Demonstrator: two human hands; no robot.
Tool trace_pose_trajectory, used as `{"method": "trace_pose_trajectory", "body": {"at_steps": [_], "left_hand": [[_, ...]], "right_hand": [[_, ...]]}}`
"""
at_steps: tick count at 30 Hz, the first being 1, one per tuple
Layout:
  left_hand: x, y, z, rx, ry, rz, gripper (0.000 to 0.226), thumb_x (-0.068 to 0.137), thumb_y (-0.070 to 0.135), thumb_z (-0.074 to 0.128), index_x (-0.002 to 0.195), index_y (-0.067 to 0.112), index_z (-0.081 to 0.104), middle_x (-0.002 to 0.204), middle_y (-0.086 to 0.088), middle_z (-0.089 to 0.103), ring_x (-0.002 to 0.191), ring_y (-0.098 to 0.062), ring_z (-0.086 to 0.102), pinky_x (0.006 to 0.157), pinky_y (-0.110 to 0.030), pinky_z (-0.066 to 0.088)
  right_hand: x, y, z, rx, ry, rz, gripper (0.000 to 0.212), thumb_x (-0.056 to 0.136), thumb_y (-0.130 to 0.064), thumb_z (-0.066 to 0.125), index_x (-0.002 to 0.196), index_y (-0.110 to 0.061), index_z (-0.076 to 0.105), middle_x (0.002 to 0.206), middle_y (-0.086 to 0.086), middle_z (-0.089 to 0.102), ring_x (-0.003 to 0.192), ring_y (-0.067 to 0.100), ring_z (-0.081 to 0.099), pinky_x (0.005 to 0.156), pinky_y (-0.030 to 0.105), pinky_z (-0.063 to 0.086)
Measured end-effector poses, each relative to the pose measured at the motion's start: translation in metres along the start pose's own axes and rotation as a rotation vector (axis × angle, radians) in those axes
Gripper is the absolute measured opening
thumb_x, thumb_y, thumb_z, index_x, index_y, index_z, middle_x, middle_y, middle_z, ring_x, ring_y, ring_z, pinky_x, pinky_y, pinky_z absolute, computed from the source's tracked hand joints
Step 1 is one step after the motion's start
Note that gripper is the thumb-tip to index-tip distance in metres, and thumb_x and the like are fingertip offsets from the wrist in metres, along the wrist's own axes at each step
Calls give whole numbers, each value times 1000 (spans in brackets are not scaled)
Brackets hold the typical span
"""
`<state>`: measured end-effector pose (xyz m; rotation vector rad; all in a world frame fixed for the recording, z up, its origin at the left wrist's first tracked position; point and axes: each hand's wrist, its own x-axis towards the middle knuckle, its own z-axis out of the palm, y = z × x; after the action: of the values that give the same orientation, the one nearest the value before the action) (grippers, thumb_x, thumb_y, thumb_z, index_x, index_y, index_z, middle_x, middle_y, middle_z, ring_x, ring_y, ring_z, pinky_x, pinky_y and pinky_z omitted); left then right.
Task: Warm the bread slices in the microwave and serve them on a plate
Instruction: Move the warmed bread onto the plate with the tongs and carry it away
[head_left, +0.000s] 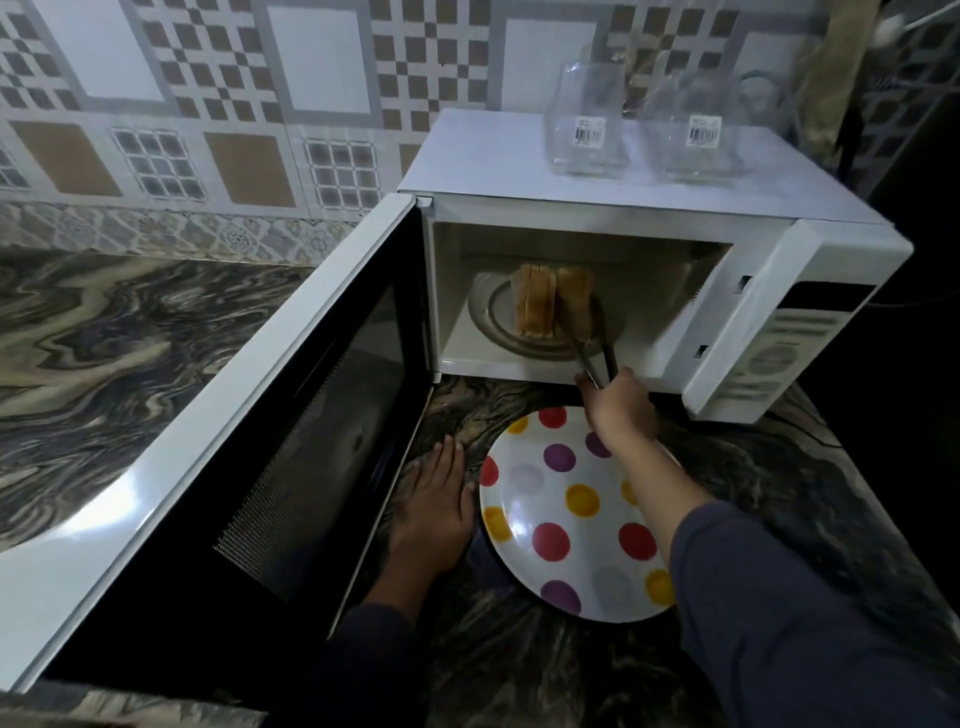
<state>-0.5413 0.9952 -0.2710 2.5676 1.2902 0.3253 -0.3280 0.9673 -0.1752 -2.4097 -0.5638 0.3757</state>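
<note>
Marble counter (130, 332) under checkered tiles (208, 104) (dim room); left hand (434, 512) flat, released; right hand (618, 402) grasping tongs (592, 358) pinching bread (574, 301).

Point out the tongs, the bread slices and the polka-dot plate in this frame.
tongs (597, 358): head view, on the metal arms just above the right hand (618, 405).
bread slices (535, 306): head view, on the left slices standing on the microwave turntable.
polka-dot plate (561, 519): head view, on its bare white centre.
</note>
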Motion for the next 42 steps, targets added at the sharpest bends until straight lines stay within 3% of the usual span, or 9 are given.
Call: {"method": "trace_pose_trajectory", "body": {"at_steps": [5, 16, 21, 26, 30, 34, 36, 38, 42], "left_hand": [[0, 0, -1, -3, 21, -4, 80, 78, 48, -6, 148, 16, 14, 157, 0, 12, 145, -12, 10, 112, -24, -7], [0, 0, -1, -32, 40, 2, 77, 80, 49, -3, 148, 18, 16, 156, 1, 14, 145, -11, 11, 111, -21, -8], [1, 0, -2, -4, 37, -38, 62, 88, 41, 22, 138, 12, 42, 145, -4, 41, 134, -18, 41, 114, -28, 14], [1, 1, -2, -30, 18, -45, 62, 88, 41, 23, 139, 12, 41, 146, -5, 41, 135, -19, 39, 112, -36, 12], [0, 0, -2, -44, 27, -27, 67, 86, 45, 15, 143, 15, 32, 151, -2, 30, 140, -17, 29, 113, -32, 2], [1, 0, -2, -36, 44, -36, 63, 88, 43, 20, 141, 14, 38, 147, -3, 38, 136, -17, 37, 113, -33, 9], [0, 0, -2, -45, 48, -19, 70, 85, 47, 10, 145, 17, 27, 153, 0, 27, 142, -13, 24, 113, -25, 1], [-1, -1, -2, -68, 63, -23, 74, 81, 50, 3, 147, 20, 19, 156, 3, 18, 144, -10, 15, 112, -21, -5], [-1, 0, -3, -84, 72, -39, 76, 80, 52, 3, 147, 21, 21, 155, 4, 19, 144, -10, 16, 111, -19, -6]], "right_hand": [[0, 1, 5, -2, 40, 32, 34, 91, -37, 54, 111, -9, 52, 112, 13, 62, 102, 33, 59, 78, 40, 45], [18, -4, -11, -152, 1, 7, 40, 91, -38, 52, 118, -9, 48, 118, 14, 59, 104, 35, 58, 75, 39, 45], [35, -12, -21, -201, -77, -41, 43, 90, -44, 51, 113, -9, 56, 110, 13, 62, 100, 32, 59, 71, 34, 45], [43, -18, -19, -240, -90, -27, 50, 90, -43, 50, 127, -9, 47, 130, 16, 51, 124, 38, 42, 88, 40, 42], [45, -24, -14, -231, -77, -30, 40, 94, -33, 48, 125, -7, 47, 127, 16, 53, 118, 35, 48, 75, 33, 34], [43, -27, -11, -178, -34, -31, 36, 96, -30, 46, 122, -6, 49, 124, 17, 52, 116, 35, 47, 78, 37, 40], [40, -24, -11, -197, -22, -41, 37, 96, -30, 44, 125, -7, 47, 128, 17, 51, 120, 35, 44, 84, 39, 41], [39, -21, -12, -216, -17, -59, 38, 96, -32, 45, 124, -7, 47, 127, 17, 52, 119, 36, 46, 78, 37, 38], [41, -11, -14, -174, -21, -61, 35, 93, -36, 47, 117, -10, 52, 115, 15, 59, 103, 34, 55, 70, 34, 40]]}}
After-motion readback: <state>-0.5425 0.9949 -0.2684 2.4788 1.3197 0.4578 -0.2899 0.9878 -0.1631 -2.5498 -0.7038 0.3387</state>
